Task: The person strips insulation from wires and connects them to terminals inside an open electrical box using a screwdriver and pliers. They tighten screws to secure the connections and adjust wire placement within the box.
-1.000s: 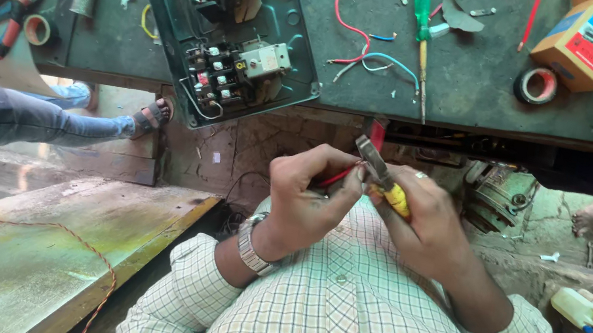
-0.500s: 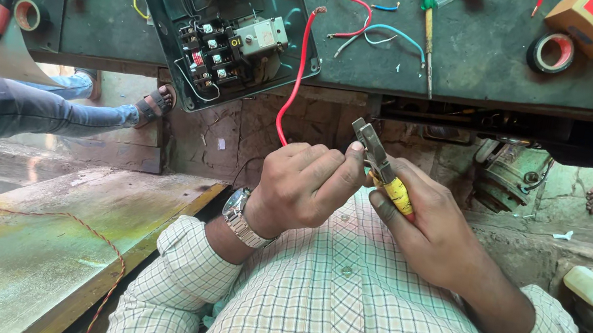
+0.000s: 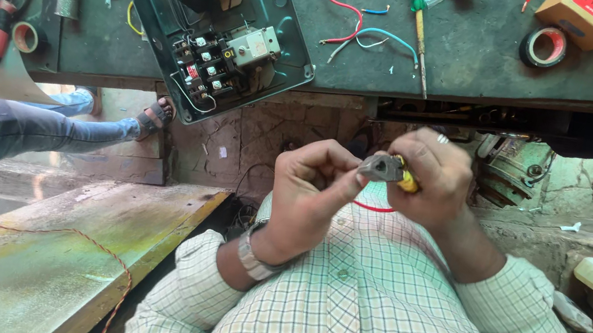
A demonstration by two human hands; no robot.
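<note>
Red wire (image 3: 374, 206) now pulled down from the bench (image 3: 476, 52); left hand (image 3: 313, 185) pinches it, right hand (image 3: 431, 177) grips pliers (image 3: 386, 169) closer together.

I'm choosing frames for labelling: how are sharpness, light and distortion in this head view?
Head view: the left hand and right hand with the pliers are sharp, no motion blur; daylight is soft and even, without glare on the workbench; the wide lens bends the bench edge and stretches the corners; the area under the bench is in shadow.
</note>
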